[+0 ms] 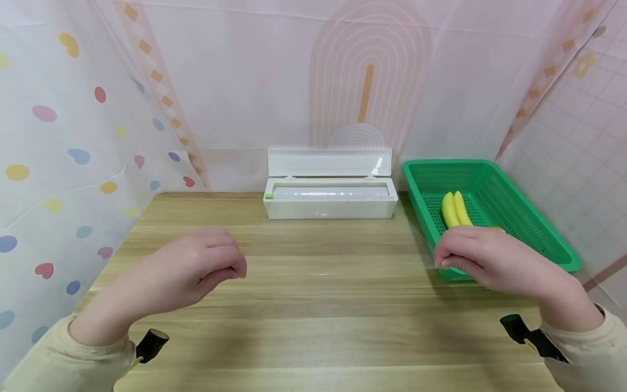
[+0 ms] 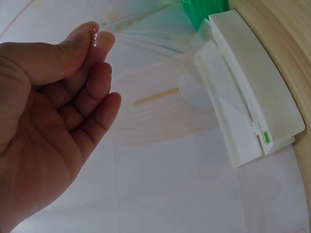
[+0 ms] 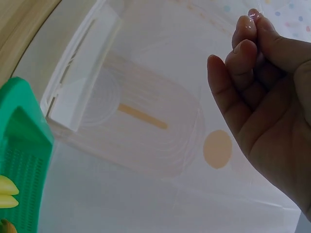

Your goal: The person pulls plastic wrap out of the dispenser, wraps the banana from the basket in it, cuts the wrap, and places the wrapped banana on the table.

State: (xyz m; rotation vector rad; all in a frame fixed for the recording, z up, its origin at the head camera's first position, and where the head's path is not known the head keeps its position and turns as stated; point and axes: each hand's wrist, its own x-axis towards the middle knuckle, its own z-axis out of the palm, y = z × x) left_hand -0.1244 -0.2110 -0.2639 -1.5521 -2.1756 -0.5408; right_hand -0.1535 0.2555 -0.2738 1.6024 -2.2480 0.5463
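My left hand [image 1: 193,267] is raised over the left part of the table, its thumb and forefinger pinching a corner of clear cling film [image 2: 148,40]. Pull lines run across the film from those fingertips in the left wrist view. On the other side my right hand [image 1: 497,260] pinches the film too, thumb against fingers, with shiny plastic at the fingertips in the right wrist view. From the head, the film between the hands is almost invisible. Behind stands a white cling film box [image 1: 330,209], its lid [image 1: 330,163] up and a roll [image 1: 333,191] inside.
A green basket [image 1: 519,209] stands at the right, close behind and under my right hand. Yellow bananas [image 1: 448,210] lie in it, with another item partly hidden. Patterned curtains [image 1: 235,81] hang behind the wooden table [image 1: 313,337] and along its left side.
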